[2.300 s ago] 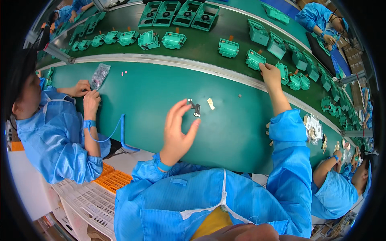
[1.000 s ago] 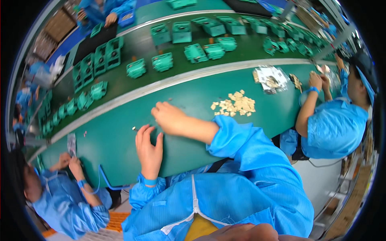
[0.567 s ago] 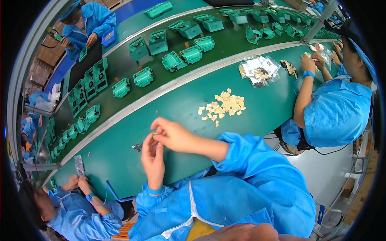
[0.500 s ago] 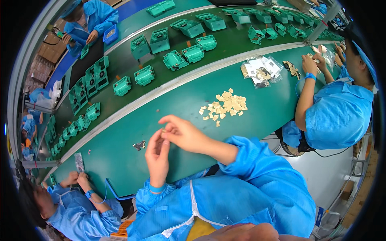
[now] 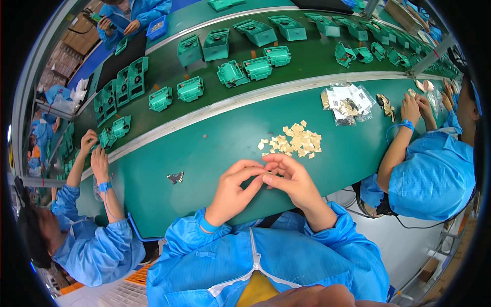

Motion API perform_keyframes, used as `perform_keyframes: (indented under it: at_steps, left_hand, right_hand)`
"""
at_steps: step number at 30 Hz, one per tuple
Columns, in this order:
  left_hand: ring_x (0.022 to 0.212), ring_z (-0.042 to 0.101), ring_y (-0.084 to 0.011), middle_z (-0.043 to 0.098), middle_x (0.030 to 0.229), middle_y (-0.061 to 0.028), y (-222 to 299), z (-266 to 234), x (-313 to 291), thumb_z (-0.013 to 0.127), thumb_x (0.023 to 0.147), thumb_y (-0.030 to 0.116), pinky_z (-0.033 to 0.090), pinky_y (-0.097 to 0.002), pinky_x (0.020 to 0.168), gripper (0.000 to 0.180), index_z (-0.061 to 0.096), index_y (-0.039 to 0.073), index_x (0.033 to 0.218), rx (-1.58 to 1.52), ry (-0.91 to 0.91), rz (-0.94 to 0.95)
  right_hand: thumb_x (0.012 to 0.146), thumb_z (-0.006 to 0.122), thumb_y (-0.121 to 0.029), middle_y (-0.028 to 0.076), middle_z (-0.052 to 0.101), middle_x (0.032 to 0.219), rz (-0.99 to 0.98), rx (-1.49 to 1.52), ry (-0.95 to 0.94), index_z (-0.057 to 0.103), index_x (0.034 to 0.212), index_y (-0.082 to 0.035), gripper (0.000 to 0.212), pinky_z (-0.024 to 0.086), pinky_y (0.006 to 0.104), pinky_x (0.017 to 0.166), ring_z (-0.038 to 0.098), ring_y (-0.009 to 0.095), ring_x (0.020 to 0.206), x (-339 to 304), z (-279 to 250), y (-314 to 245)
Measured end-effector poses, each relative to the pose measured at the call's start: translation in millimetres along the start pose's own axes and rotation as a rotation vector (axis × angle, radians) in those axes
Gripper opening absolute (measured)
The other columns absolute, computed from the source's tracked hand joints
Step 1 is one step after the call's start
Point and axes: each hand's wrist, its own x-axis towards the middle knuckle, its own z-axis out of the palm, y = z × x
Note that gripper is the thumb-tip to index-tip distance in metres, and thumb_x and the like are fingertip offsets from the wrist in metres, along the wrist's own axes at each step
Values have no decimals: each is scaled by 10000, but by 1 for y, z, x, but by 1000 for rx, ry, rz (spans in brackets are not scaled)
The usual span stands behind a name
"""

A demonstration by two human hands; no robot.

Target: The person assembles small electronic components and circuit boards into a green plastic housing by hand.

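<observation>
My left hand (image 5: 234, 190) and my right hand (image 5: 296, 184) meet fingertip to fingertip over the front of the green table. Pinched between them is a small dark piece (image 5: 269, 171), mostly hidden by the fingers and too small to name. Just beyond my right hand lies a loose pile of small cream-coloured flat pieces (image 5: 299, 138). To the left of my left hand, a little cluster of black pieces (image 5: 175, 178) rests on the table by itself.
Beyond the table's pale rail (image 5: 215, 110) runs a conveyor with green housings (image 5: 190, 89). Clear bags with white labels (image 5: 348, 102) lie at the right. Co-workers sit on both sides: one at the left (image 5: 97, 235), another at the right (image 5: 432, 163).
My hands have come nearer and to the right, still together at the fingertips. The left co-worker's hands have moved from the table to the green housings on the conveyor. The view has shifted slightly.
</observation>
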Motion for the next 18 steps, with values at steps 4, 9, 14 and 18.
perform_keyframes:
  at_steps: [4,9,14,18]
  left_hand:
    - [935,663,-241,678,1006,-114,2,-1,8,701,902,48,522,-338,826,117,720,2,1008,-28,-59,5]
    - [909,662,-245,673,981,-117,4,0,13,701,905,60,520,-336,803,103,713,3,990,42,-86,19]
    - [884,650,-279,659,958,-130,0,3,16,669,920,59,513,-353,782,69,688,-3,942,149,-111,80]
    - [896,625,-301,633,961,-136,1,2,19,637,940,71,497,-363,791,72,645,-1,943,197,-129,103]
  right_hand:
    - [911,723,-50,67,614,1078,-9,-6,-47,640,1140,10,250,519,243,769,616,109,936,4,-16,3]
    - [902,735,-40,56,631,1036,-79,20,-55,659,1069,1,188,520,227,743,625,91,892,1,-16,-8]
    - [908,726,-29,24,654,947,-115,-148,11,664,1052,-6,159,514,205,721,634,70,868,-1,-26,-7]
    - [924,697,-18,21,680,943,65,-139,-30,664,1043,5,126,515,211,725,642,66,860,4,-33,-11]
